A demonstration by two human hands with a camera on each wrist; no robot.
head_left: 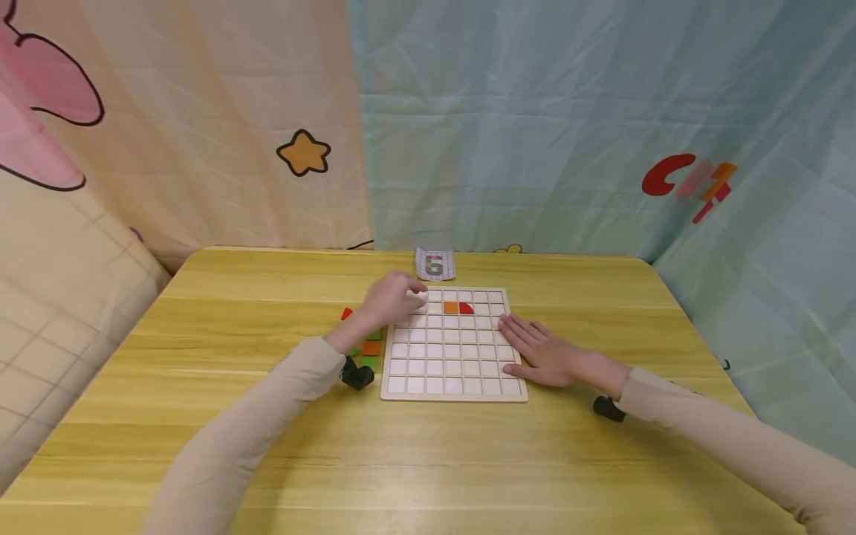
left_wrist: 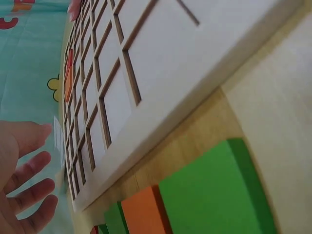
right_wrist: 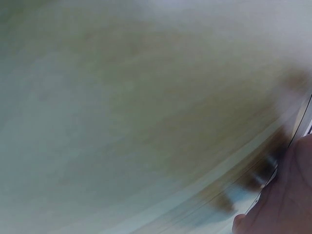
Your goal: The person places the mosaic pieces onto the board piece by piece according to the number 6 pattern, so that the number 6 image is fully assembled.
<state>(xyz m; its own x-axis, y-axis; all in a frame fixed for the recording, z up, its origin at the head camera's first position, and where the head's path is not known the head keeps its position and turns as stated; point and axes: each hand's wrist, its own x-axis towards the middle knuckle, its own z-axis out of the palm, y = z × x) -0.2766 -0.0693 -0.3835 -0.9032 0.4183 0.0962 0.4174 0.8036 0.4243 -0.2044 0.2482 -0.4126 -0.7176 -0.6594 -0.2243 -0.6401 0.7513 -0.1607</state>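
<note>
A white grid board with a pale wooden rim lies on the table. In its second row from the top, an orange square tile sits beside a red rounded tile. My left hand hovers over the board's upper left corner. In the left wrist view its fingers are spread and slightly bent, with nothing between them. Along the board's right edge, my right hand rests flat, fingertips over the rim. Left of the board, partly under my left forearm, lie green tiles and an orange tile.
A small paper card with a coloured grid pattern lies behind the board at the table's back edge. A red piece lies left of my left wrist. Printed curtains hang behind the wooden table.
</note>
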